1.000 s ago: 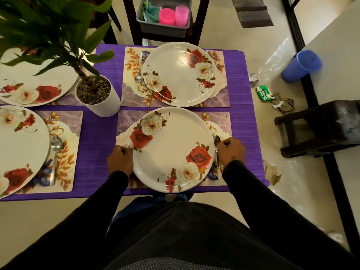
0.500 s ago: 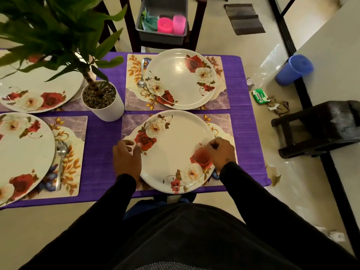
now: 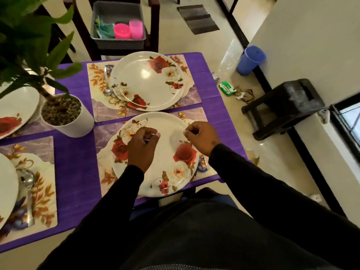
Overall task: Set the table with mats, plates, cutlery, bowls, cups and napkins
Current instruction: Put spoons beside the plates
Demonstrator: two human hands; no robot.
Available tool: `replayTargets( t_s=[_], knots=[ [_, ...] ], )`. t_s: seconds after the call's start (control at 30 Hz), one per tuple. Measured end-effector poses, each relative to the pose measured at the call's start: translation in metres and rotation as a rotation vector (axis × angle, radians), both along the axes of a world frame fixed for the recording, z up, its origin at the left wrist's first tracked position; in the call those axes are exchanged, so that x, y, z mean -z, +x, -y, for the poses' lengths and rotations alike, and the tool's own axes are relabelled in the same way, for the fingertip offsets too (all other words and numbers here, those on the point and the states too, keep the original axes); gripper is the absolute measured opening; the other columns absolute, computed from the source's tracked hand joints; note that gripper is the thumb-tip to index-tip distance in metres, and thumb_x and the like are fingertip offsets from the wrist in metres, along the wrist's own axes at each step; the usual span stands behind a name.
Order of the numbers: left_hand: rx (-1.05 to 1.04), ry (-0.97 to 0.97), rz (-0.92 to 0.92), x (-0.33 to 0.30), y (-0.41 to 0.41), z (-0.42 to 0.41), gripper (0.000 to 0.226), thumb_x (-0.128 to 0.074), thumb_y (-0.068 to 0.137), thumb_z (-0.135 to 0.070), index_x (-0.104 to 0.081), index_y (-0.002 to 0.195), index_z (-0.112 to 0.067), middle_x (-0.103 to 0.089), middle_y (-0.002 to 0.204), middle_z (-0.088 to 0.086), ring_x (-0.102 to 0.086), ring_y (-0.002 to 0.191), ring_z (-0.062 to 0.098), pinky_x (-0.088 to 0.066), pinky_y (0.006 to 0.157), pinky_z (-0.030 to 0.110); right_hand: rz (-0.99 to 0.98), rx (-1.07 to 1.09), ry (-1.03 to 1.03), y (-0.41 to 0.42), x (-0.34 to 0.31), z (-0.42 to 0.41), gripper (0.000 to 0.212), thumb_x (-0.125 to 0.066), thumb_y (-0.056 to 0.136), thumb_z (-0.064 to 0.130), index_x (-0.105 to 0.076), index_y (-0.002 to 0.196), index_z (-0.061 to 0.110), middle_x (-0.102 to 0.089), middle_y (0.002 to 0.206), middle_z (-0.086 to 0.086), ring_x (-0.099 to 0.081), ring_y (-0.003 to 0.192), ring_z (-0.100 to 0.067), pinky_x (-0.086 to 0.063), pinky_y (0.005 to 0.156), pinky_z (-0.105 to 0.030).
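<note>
Plates sit on mats across the bench; the nearest plate (image 3: 155,154) lies centred on its mat (image 3: 103,133). Above it, left hand (image 3: 141,147) and right hand (image 3: 201,136) hover, each grip loosely curled on nothing, seemingly free for the grey tub (image 3: 118,26) of cups beyond.

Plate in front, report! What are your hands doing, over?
Left hand and right hand above plate, fingers loosely curled, holding nothing. Plate sits on mat. Cups and napkins not yet out of tub.
</note>
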State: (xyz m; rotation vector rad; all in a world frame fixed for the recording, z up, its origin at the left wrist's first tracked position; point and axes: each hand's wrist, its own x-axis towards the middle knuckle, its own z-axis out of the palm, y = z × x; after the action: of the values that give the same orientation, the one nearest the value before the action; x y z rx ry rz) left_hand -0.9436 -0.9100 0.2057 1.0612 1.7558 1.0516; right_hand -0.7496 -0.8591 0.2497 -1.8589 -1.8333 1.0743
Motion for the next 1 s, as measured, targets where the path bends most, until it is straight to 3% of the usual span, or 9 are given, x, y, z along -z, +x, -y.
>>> replayTargets(
  t_s=[0.1, 0.23, 0.4, 0.5, 0.57, 0.73, 0.9, 1.0],
  knots=[
    [0.011, 0.026, 0.005, -0.007, 0.015, -0.010, 0.011, -0.066, 0.094, -0.030, -0.067, 0.100, -0.021, -0.069, 0.093, -0.003, -0.067, 0.089, 0.020, -0.054, 0.080, 0.033, -0.008, 0.015, -0.020, 0.017, 0.001, -0.007, 0.012, -0.064, 0.093, 0.022, -0.068, 0.083, 0.016, -0.068, 0.082, 0.002, -0.065, 0.081, -0.018, -0.053, 0.073, -0.030],
    [0.073, -0.005, -0.032, -0.009, 0.048, -0.024, 0.008, -0.067, 0.094, -0.028, -0.068, 0.097, -0.021, -0.070, 0.090, -0.006, -0.067, 0.086, 0.019, -0.053, 0.078, 0.030, 0.004, 0.063, 0.008, 0.058, 0.004, -0.027, 0.015, -0.067, 0.091, 0.020, -0.066, 0.076, 0.018, -0.063, 0.070, 0.006, -0.058, 0.067, -0.010, -0.041, 0.062, -0.021],
    [0.065, -0.097, -0.015, -0.014, 0.110, -0.038, 0.008, -0.067, 0.095, -0.024, -0.070, 0.099, -0.018, -0.071, 0.090, -0.004, -0.066, 0.081, 0.010, -0.049, 0.069, 0.012, -0.022, 0.079, 0.014, 0.123, 0.014, -0.063, 0.021, -0.069, 0.088, 0.017, -0.064, 0.067, 0.018, -0.062, 0.065, 0.002, -0.056, 0.065, -0.014, -0.040, 0.067, -0.024],
    [0.002, -0.150, -0.029, -0.017, 0.159, -0.047, 0.009, -0.066, 0.094, -0.027, -0.070, 0.101, -0.021, -0.071, 0.091, -0.010, -0.066, 0.084, 0.005, -0.053, 0.080, 0.023, -0.052, 0.035, 0.018, 0.166, 0.012, -0.088, 0.021, -0.068, 0.090, 0.019, -0.064, 0.069, 0.020, -0.061, 0.065, 0.005, -0.054, 0.062, -0.011, -0.039, 0.067, -0.022],
    [-0.021, -0.171, -0.032, -0.017, 0.194, -0.051, 0.009, -0.066, 0.095, -0.029, -0.069, 0.101, -0.023, -0.071, 0.091, -0.009, -0.067, 0.086, 0.008, -0.054, 0.079, 0.025, -0.042, 0.010, 0.021, 0.194, 0.014, -0.107, 0.015, -0.067, 0.091, 0.022, -0.067, 0.076, 0.019, -0.066, 0.074, 0.001, -0.056, 0.065, -0.009, -0.041, 0.067, -0.023],
    [-0.072, -0.123, -0.078, -0.031, 0.246, -0.063, 0.008, -0.068, 0.094, -0.028, -0.067, 0.101, -0.024, -0.069, 0.093, -0.013, -0.064, 0.085, -0.001, -0.047, 0.067, 0.009, -0.059, -0.081, -0.039, 0.217, 0.016, -0.133, 0.019, -0.066, 0.091, 0.025, -0.073, 0.085, 0.009, -0.071, 0.083, -0.005, -0.064, 0.077, -0.019, -0.050, 0.075, -0.029],
    [-0.242, -0.038, -0.156, -0.042, 0.251, -0.068, 0.017, -0.068, 0.093, -0.028, -0.068, 0.106, -0.017, -0.069, 0.101, -0.005, -0.065, 0.092, 0.006, -0.052, 0.077, 0.020, -0.101, -0.298, -0.080, 0.204, 0.004, -0.135, 0.020, -0.067, 0.092, 0.027, -0.070, 0.081, 0.010, -0.070, 0.079, -0.005, -0.065, 0.074, -0.020, -0.049, 0.071, -0.027],
    [-0.217, -0.055, -0.104, -0.036, 0.255, -0.079, 0.013, -0.069, 0.093, -0.026, -0.068, 0.103, -0.017, -0.069, 0.097, -0.007, -0.064, 0.090, 0.003, -0.049, 0.073, 0.015, -0.092, -0.348, -0.064, 0.209, -0.009, -0.135, 0.019, -0.067, 0.092, 0.027, -0.070, 0.083, 0.010, -0.070, 0.078, -0.005, -0.065, 0.072, -0.019, -0.052, 0.069, -0.027]
  ],
)
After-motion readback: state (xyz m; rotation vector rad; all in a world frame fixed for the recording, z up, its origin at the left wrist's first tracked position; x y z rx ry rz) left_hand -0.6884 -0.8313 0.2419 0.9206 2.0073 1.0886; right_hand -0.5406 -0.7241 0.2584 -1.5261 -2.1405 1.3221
